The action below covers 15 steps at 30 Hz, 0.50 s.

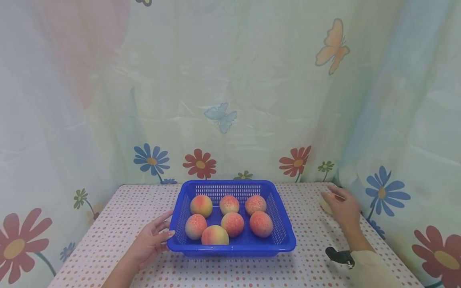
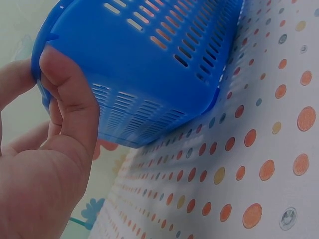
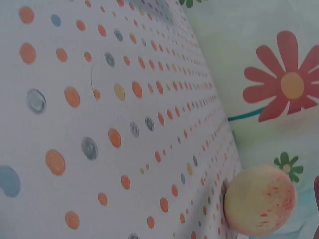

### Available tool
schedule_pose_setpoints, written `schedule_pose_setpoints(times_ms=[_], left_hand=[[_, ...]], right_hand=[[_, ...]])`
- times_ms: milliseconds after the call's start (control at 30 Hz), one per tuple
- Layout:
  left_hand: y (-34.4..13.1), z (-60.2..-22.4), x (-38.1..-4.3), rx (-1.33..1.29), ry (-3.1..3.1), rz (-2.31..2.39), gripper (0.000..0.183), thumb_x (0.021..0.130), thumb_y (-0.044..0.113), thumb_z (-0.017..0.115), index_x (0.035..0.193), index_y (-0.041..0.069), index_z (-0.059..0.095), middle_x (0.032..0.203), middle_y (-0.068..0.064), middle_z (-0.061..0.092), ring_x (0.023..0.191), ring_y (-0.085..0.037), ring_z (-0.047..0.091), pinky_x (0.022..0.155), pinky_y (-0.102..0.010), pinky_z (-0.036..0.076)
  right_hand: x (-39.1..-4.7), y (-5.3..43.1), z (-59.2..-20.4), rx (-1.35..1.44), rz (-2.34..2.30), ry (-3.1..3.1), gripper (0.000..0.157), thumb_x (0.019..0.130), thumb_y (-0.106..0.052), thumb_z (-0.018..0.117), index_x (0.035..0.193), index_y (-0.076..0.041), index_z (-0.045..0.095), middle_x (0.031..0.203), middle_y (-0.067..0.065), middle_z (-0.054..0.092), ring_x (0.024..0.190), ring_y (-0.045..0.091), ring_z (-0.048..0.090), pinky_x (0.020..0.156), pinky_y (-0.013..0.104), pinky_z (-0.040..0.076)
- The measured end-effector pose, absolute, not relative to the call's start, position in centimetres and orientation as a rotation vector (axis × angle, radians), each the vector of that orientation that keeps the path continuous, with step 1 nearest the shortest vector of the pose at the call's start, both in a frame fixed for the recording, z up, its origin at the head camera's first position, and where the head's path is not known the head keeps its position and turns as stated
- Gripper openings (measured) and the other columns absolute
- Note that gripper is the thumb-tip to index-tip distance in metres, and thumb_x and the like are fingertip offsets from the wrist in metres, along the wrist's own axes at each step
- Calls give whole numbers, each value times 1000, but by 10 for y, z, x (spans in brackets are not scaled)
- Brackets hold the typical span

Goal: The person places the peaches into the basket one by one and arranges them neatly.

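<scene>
A blue plastic basket [image 1: 230, 251] stands on the dotted table and holds several peaches [image 1: 232, 224] with yellow and red skin. At its left side, my left hand [image 1: 153, 240] pinches the rim between thumb and bent fingers, as the left wrist view also shows. Over at the table's right side, my right hand [image 1: 343, 206] is above a single pale peach [image 3: 259, 200], partly covering it in the head view. No finger shows on that peach in the right wrist view, and the right hand itself is out of that frame.
The dotted tablecloth [image 1: 309, 240] runs up to a flowered curtain [image 1: 252, 152] at the back and both sides. A black wrist device [image 1: 338, 256] sits by the right sleeve [image 1: 371, 268]. The basket's raised rim lies between the hands.
</scene>
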<state>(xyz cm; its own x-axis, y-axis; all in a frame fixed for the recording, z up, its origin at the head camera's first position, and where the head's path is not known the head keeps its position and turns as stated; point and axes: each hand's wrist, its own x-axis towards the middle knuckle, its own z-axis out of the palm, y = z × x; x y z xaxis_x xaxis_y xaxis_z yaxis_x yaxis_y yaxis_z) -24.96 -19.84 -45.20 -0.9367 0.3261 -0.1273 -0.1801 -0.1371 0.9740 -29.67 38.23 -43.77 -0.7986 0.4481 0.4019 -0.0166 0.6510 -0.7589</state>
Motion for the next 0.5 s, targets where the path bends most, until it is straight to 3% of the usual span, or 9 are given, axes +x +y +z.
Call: schedule_pose_setpoints(times_ms=[133, 233, 333, 500], left_hand=[[-198, -452, -250, 159, 1799, 2142, 67, 91, 12, 60, 148, 23, 26, 127, -20, 48, 100, -30, 64, 77, -36, 57], [-198, -452, -250, 155, 1799, 2143, 67, 91, 12, 60, 148, 23, 26, 128, -20, 49, 103, -32, 63, 78, -38, 56], [-198, -453, -250, 151, 1807, 2141, 67, 91, 12, 60, 148, 23, 27, 128, -20, 49, 103, -32, 63, 79, -39, 56], [-198, -453, -250, 160, 1806, 2141, 68, 90, 13, 61, 148, 23, 27, 127, -21, 48, 101, -30, 64, 79, -39, 56]], right_hand=[[-298, 390, -439, -404, 1122, -2302, 58, 84, -48, 64, 130, -13, 56, 132, 15, 55, 115, 32, 53, 70, 11, 41], [-300, 395, -442, -458, 1154, -2299, 60, 83, -49, 64, 131, -13, 56, 137, 14, 51, 120, 34, 51, 85, 28, 49], [-302, 398, -445, -492, 1162, -2300, 61, 84, -46, 65, 133, -12, 53, 144, 13, 43, 128, 39, 43, 100, 52, 40], [-302, 406, -451, -479, 1129, -2323, 66, 84, -48, 64, 135, -8, 50, 147, 17, 39, 134, 43, 32, 106, 61, 28]])
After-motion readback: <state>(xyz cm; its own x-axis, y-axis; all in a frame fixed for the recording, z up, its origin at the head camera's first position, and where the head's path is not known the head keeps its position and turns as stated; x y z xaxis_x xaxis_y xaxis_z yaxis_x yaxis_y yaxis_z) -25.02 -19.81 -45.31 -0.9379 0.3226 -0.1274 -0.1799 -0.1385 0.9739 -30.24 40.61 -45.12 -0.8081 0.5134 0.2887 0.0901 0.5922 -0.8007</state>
